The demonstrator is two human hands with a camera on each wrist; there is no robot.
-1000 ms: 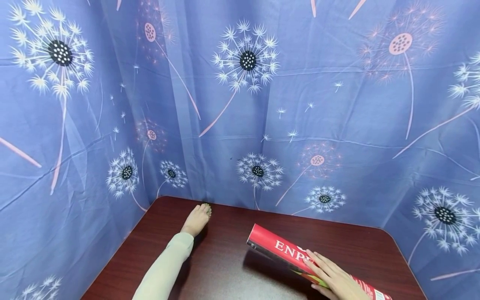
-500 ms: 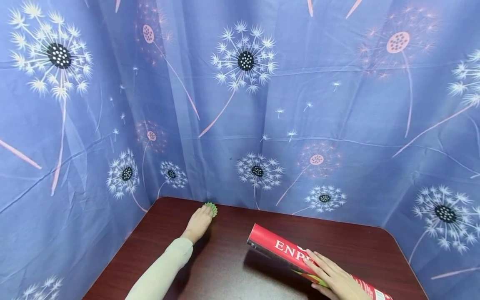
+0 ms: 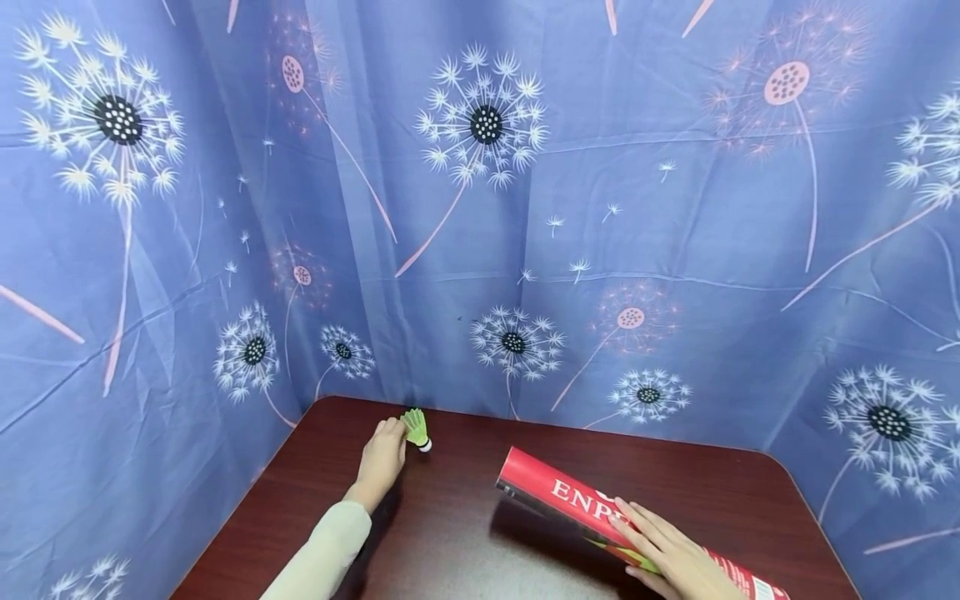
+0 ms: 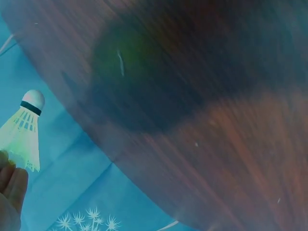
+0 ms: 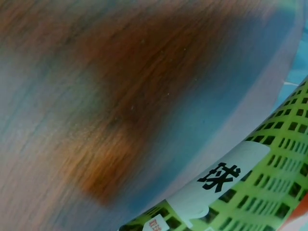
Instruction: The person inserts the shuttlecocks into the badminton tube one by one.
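A yellow-green shuttlecock with a white base and a dark band is pinched at its skirt rim by my left hand, near the table's far left edge. In the left wrist view the shuttlecock shows its base upward, with fingertips at the skirt. My right hand holds a long red tube lettered "ENP", fingers across the top and thumb at the near side. The tube lies slanted, its left end apparently above the table. The right wrist view shows the tube's green mesh-patterned side with a printed character.
A dark red-brown wooden table with rounded far corners lies beneath both hands. Blue curtains with dandelion prints stand along its back and sides. The tube casts a shadow on the tabletop.
The shuttlecock has turned in my left hand's fingers, from mostly hidden to base showing down and right. The left hand has drawn slightly back and left. Right hand and tube stay put.
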